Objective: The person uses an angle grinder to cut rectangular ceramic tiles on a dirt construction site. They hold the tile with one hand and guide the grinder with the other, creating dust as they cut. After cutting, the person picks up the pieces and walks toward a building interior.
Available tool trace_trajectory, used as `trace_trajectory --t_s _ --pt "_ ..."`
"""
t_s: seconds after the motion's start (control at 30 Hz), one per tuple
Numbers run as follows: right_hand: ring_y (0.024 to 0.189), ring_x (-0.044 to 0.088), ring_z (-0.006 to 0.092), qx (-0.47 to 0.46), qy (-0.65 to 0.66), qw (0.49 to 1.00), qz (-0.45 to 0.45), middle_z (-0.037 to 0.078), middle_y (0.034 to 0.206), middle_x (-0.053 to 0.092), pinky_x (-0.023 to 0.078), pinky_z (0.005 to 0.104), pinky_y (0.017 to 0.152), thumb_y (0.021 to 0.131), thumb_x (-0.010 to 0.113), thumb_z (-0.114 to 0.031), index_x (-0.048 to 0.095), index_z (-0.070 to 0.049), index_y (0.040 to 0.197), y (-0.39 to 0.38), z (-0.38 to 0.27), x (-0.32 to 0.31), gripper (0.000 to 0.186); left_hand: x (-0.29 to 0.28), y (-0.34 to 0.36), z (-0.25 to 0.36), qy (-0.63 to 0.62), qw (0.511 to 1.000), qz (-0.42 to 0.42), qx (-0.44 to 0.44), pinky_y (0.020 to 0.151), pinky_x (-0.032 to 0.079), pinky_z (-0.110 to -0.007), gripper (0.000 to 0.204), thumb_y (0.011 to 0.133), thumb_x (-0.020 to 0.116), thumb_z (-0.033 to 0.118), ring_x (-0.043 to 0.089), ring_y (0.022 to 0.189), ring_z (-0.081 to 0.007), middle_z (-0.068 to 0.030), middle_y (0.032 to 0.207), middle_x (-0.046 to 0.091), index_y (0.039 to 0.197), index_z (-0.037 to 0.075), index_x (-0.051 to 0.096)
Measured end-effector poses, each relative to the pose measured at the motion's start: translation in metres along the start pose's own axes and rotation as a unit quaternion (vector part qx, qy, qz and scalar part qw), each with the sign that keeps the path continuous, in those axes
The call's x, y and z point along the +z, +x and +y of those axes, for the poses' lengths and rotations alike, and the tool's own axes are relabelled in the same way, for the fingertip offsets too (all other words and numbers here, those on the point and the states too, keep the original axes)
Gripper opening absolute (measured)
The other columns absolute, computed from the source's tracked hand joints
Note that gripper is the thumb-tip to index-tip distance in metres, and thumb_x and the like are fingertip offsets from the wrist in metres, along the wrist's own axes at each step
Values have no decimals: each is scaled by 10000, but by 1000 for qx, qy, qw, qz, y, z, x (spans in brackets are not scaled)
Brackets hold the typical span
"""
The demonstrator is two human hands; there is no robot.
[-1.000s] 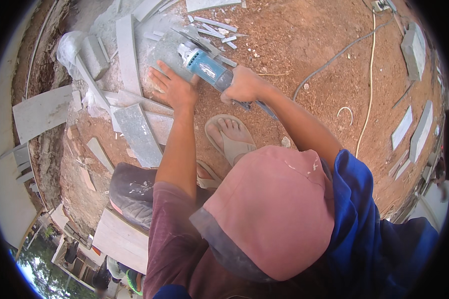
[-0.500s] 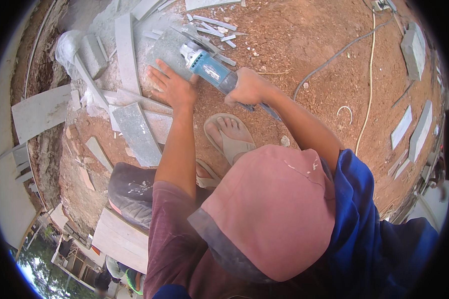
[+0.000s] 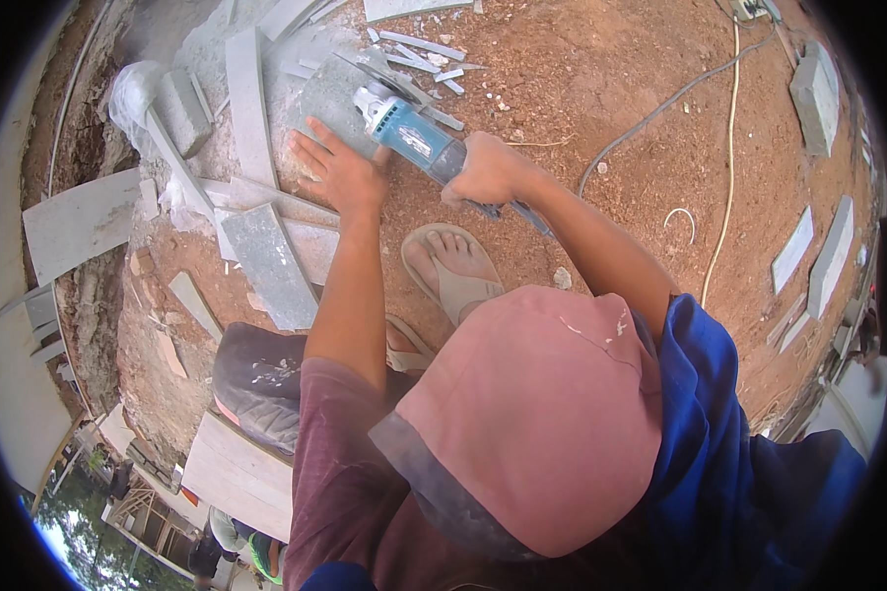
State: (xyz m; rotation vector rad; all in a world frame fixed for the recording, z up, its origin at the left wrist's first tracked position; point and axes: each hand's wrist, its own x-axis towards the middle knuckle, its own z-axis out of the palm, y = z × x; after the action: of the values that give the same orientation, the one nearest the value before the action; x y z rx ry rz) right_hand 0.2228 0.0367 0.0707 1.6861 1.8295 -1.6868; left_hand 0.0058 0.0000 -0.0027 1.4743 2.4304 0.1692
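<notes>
Teal and grey, the grinder (image 3: 414,136) is slanting over a dusty grey slab (image 3: 327,98), its head pointing up and to the left. The right hand (image 3: 488,169) is gripping the tool's rear end, fingers curling around it. The left hand (image 3: 347,177) is lying palm down with fingers spread, grasping nothing, at the slab's near edge (its thumb is sitting just beside the grinder). Pale strips (image 3: 424,41) are lying scattered near the grinder's head. Left of the slab, a long board (image 3: 251,108) is stretching lengthwise; past it, a thick block (image 3: 182,113) is sitting near clear plastic (image 3: 133,94). A speckled tile (image 3: 269,264) is lying left of the left forearm. A sandalled foot (image 3: 453,268) is resting on reddish dirt (image 3: 562,84). Farther right, a grey cable (image 3: 660,107) and a cream cable (image 3: 730,187) are trailing.
</notes>
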Motion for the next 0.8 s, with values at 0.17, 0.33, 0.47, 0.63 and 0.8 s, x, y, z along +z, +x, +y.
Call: trace_trajectory --t_s 0.17,0.33,0.47,0.63,0.8 --pt "697 725 357 -15 17 1000 18 290 738 697 572 425 654 550 802 -280 688 113 701 -1 8 4 436 -1 0 1 11 1000 -3 -1 1205 130 -769 1317 817 864 511 -30 1633 -432 -306 1740 -23 1685 42 -9" --pt "702 732 360 -4 4 1000 22 293 733 697 580 421 663 546 805 -279 698 119 715 -3 6 3 445 0 -1 1 -7 1000 4 -6 1210 88 -764 1293 818 866 470 -19 1638 -415 -280 1752 -12 1693 59 6" --pt "670 685 272 5 -2 1000 -6 195 717 686 540 394 628 578 807 -241 688 76 769 1 4 1 390 1 0 2 15 1000 -3 -5 1205 135 -765 1324 816 864 516 -30 1636 -424 -301 1743 -27 1686 44 -14" --pt "646 665 261 -6 4 1000 11 180 694 673 534 387 614 571 803 -236 682 63 737 7 7 5 363 0 0 3 13 1000 -1 -8 1207 133 -767 1327 810 868 509 -31 1636 -421 -284 1748 -64 1687 42 -13" --pt "656 678 260 6 6 1000 -1 184 710 679 538 387 621 584 807 -234 690 70 772 3 5 4 376 0 0 1 16 1000 2 2 1209 137 -769 1330 803 869 520 -27 1638 -412 -238 1761 -74 1688 44 -3"
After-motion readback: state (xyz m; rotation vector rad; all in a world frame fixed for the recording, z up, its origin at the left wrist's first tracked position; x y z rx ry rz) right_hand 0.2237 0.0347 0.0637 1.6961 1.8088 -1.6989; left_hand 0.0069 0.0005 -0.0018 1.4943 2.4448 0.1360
